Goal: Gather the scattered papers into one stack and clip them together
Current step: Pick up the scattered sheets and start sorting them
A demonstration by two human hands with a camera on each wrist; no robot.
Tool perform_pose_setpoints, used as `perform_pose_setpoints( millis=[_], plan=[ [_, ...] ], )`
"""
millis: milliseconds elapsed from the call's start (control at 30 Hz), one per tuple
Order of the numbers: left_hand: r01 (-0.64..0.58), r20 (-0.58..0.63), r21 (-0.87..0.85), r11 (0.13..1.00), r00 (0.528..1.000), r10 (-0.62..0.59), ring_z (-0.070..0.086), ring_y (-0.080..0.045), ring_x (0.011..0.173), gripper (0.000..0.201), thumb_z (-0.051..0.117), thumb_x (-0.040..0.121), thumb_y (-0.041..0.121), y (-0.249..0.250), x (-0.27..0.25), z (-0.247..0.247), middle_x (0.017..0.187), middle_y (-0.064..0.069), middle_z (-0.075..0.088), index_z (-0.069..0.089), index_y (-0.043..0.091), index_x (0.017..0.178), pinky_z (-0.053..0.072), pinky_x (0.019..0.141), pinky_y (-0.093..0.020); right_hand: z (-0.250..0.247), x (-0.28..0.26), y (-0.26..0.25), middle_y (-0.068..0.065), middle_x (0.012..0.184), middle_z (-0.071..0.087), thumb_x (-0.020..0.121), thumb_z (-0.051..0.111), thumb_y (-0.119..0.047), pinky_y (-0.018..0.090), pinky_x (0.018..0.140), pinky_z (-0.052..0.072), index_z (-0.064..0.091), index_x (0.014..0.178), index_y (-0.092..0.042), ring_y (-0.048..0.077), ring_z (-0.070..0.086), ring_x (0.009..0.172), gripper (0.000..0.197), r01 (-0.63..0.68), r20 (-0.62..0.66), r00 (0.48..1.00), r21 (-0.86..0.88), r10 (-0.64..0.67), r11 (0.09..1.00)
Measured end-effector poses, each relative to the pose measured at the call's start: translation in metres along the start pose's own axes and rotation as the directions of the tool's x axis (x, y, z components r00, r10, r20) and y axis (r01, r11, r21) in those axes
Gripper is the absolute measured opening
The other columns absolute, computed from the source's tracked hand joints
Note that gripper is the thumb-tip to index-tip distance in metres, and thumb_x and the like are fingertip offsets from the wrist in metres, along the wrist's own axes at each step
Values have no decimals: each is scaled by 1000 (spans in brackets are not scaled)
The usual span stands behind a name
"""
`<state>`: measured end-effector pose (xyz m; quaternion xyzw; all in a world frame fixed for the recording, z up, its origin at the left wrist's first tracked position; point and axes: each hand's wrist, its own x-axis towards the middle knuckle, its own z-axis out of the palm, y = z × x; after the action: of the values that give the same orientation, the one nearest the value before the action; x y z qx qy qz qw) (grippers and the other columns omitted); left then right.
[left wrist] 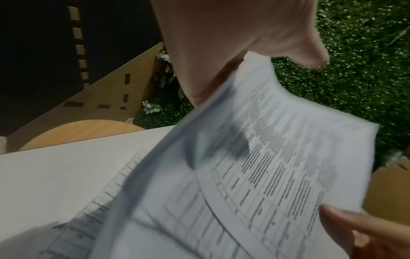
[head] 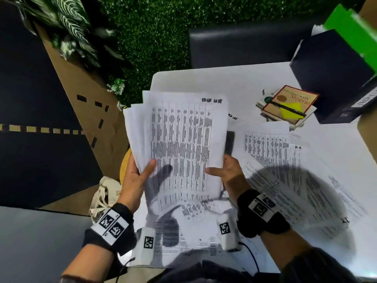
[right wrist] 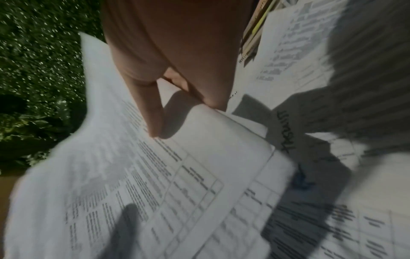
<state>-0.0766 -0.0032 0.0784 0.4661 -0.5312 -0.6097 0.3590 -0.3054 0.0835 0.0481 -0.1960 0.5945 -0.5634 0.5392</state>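
I hold a loose sheaf of printed sheets [head: 179, 139] tilted up above the white table [head: 204, 80]; its edges are fanned and uneven. My left hand [head: 142, 172] grips its lower left edge, thumb on the top page. My right hand [head: 219, 170] pinches the lower right edge, thumb on top [right wrist: 155, 129]. In the left wrist view the sheaf [left wrist: 266, 157] curves under my left hand [left wrist: 221, 61]. More printed sheets lie spread on the table at the right [head: 289, 186] and under my wrists [head: 193, 231]. I cannot make out a clip.
Books with a yellow note and a black pen [head: 287, 105] lie at the back right, beside a black box [head: 330, 78] and a green box [head: 355, 33]. A dark chair [head: 244, 45] stands behind the table. A cloth bag [head: 106, 195] and a wooden stool [head: 124, 166] sit left of it.
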Motion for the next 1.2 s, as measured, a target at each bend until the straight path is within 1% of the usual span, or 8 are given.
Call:
perform_pose_setpoints(
  millis=[200, 300, 400, 467, 667, 800, 967, 1200],
  plan=[
    [-3, 21, 31, 1000, 1000, 3, 69, -6, 92, 37, 74, 74, -2, -19, -1, 13, 94, 11, 75, 63, 16, 105, 56, 80, -24, -15, -4, 5, 2, 78, 60, 69, 74, 9, 31, 76, 51, 52, 81, -15, 18, 60, 78, 35, 8, 4, 1000, -125, -8, 992],
    [142, 58, 93, 985, 987, -148, 70, -7, 91, 58, 91, 50, 26, -48, -2, 7, 94, 9, 76, 67, 19, 102, 56, 79, -29, -22, 5, 33, 13, 109, 67, 56, 88, -12, 47, 100, 46, 55, 105, -14, 31, 61, 108, 60, -87, 10, 996, -266, 93, 960],
    [146, 94, 204, 968, 981, -168, 68, 2, 84, 36, 81, 70, 7, -61, 0, 11, 87, 18, 74, 69, 31, 94, 50, 74, -18, -23, 12, 51, 16, 130, 58, 46, 92, -32, 48, 109, 38, 37, 131, 6, 31, 53, 122, 109, -148, -23, 989, -310, 148, 939],
    [113, 83, 226, 967, 987, -135, 68, -4, 84, 33, 67, 82, -4, -60, 4, 15, 83, 12, 74, 71, 28, 90, 50, 70, -12, -25, 13, 53, 18, 125, 60, 55, 90, -20, 51, 103, 43, 48, 119, -3, 34, 55, 117, 79, -98, -13, 995, -426, 103, 899],
    [83, -93, 146, 986, 993, -70, 65, 2, 66, 6, 61, 89, 5, -46, 12, 4, 68, 16, 71, 63, 7, 95, 51, 64, -16, -95, 17, 56, 10, 130, 53, 65, 76, -7, 44, 97, 45, 55, 126, -16, 31, 54, 116, 64, -134, -274, 943, -833, -190, 537],
    [137, -174, 120, 983, 978, -115, 69, -14, 82, 17, 63, 89, 9, -41, 1, -25, 91, -2, 73, 65, 5, 105, 53, 78, -32, -155, 3, 52, 18, 142, 39, 71, 76, -43, 58, 105, 34, 33, 138, -12, 38, 39, 130, 86, -516, -534, 844, -832, -43, 203],
    [198, -269, 146, 969, 951, -154, 66, -22, 93, 16, 64, 88, 13, -42, -15, -66, 101, -7, 71, 66, 9, 103, 50, 87, -42, -179, -6, 55, 16, 146, 42, 72, 72, -53, 58, 108, 27, 28, 145, -13, 36, 41, 132, 95, -481, -482, 876, -872, 11, 85],
    [234, -357, 103, 967, 916, -183, 64, -28, 104, 26, 66, 87, 15, -53, -35, -101, 112, -11, 69, 64, 6, 111, 48, 92, -46, -200, -2, 11, 18, 84, 68, 79, 65, -16, 24, 57, 41, 67, 93, 3, 25, 62, 78, 24, -39, -338, 893, -716, -297, 697]
  ],
)
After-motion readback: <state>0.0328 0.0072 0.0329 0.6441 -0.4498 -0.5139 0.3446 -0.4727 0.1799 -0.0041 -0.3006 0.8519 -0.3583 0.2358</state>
